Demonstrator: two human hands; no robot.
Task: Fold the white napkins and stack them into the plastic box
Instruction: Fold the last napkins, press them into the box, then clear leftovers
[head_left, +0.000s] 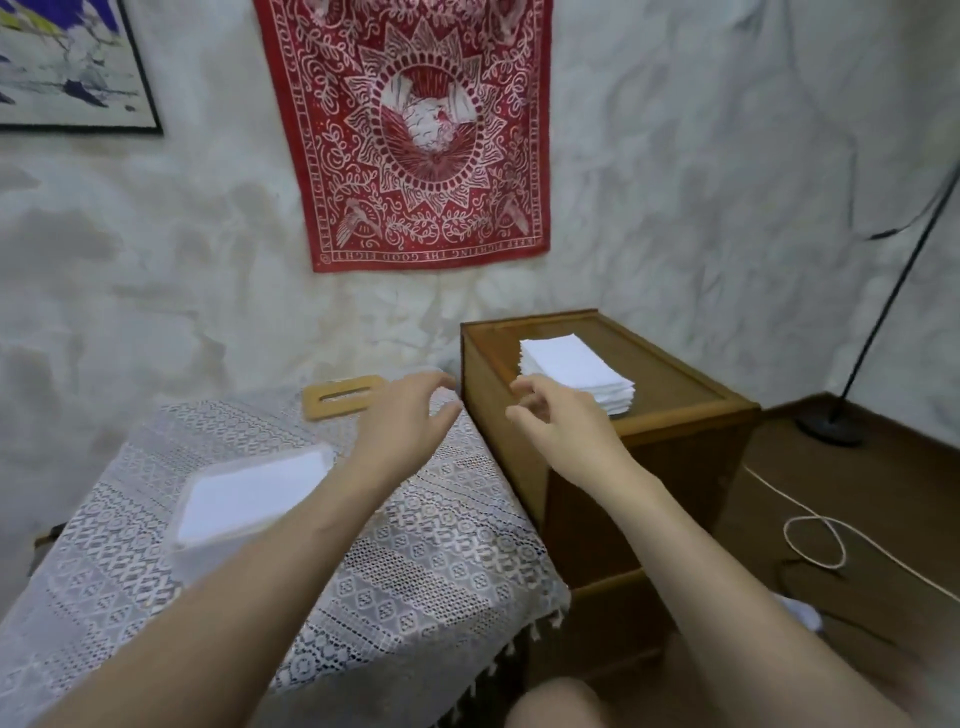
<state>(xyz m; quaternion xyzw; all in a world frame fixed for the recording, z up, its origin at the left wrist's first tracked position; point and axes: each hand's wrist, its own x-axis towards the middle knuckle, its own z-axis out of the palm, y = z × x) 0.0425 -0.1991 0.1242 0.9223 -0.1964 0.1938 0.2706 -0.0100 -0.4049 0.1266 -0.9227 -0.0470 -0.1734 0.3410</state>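
Note:
A stack of white napkins (579, 374) lies on top of a brown wooden cabinet (680, 410) at the right. A clear plastic box (208, 540) with folded white napkins inside sits on the lace-covered table (415, 571) at the left. My left hand (402, 415) hovers over the table's far right corner, fingers loosely curled, holding nothing. My right hand (550, 415) hangs just left of the napkin stack, over the cabinet's near edge, fingers relaxed and empty.
A flat wooden lid with a slot (343, 397) lies at the table's far edge. A red patterned cloth (426, 130) hangs on the wall. At the right, a black lamp stand (831, 431) and a looped white cord (815, 540) sit on the floor.

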